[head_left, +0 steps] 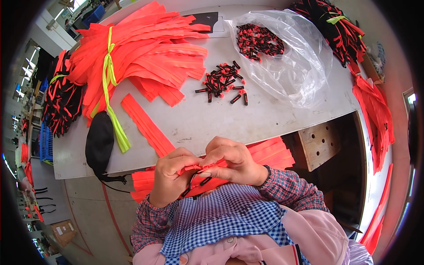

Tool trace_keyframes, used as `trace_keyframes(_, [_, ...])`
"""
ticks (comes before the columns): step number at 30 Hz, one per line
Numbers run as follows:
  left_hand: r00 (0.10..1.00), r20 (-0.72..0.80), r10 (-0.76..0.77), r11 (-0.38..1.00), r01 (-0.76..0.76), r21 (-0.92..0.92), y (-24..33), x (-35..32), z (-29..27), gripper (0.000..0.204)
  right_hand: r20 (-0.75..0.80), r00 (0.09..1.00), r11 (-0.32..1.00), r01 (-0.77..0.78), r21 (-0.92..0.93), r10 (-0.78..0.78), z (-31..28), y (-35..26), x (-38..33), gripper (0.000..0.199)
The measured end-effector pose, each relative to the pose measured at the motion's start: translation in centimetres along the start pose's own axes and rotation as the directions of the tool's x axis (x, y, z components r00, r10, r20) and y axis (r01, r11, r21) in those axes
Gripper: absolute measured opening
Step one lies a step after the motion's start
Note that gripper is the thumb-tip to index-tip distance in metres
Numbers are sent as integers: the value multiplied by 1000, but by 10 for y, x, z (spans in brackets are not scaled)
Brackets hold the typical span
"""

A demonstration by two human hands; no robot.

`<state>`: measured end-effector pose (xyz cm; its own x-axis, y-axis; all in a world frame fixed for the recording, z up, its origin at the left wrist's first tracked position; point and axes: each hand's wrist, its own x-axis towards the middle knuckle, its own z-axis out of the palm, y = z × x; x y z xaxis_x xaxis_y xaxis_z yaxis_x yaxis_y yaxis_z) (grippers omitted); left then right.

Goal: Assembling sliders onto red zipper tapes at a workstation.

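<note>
Near the table's front edge, my left hand (173, 176) and my right hand (232, 162) meet, fingers pinched on the end of a coral-red zipper tape (192, 168). A black zipper pull (205, 181) shows just under my right fingertips; whether it is joined to the tape I cannot tell. From beside my left hand a flat coral zipper strip (148, 126) stretches away over the table. More coral strips (271, 152) lie beneath my hands, across my lap. Beyond my hands sits a loose heap of black-and-red zipper pulls (223, 79).
A big bundle of coral zipper strips (145, 48), tied with a yellow-green band (108, 66), covers the back left of the white table (194, 128). Beside it lies a black pouch-like item (99, 141). A clear plastic bag (304, 66) holds more pulls. Dark bundles (331, 26) flank the table.
</note>
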<state>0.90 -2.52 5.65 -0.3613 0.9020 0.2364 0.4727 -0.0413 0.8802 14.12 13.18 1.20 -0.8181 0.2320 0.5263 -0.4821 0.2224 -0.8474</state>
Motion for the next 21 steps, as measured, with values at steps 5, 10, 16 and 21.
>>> trace_keyframes(5, [1000, 5, 1, 1000, -1, -21, -10, -2, 3, 18, -15, 1000, 993, -16, 117, 18, 7, 11, -6, 17])
trace_keyframes(10, [995, 62, -83, 983, 92, -158, -11, -1, 0, 15, -9, 999, 996, -39, 85, 40, 7, 8, -2, 15])
trace_keyframes(16, [997, 69, -25, 999, 28, -39, -10, -6, 0, 18, 1, 998, 985, -56, 161, 57, 14, 10, -9, 14])
trace_keyframes(21, [998, -25, -55, 985, 50, -163, -24, -8, 9, 19, 20, 995, 990, -97, 99, 96, 11, 12, -3, 17])
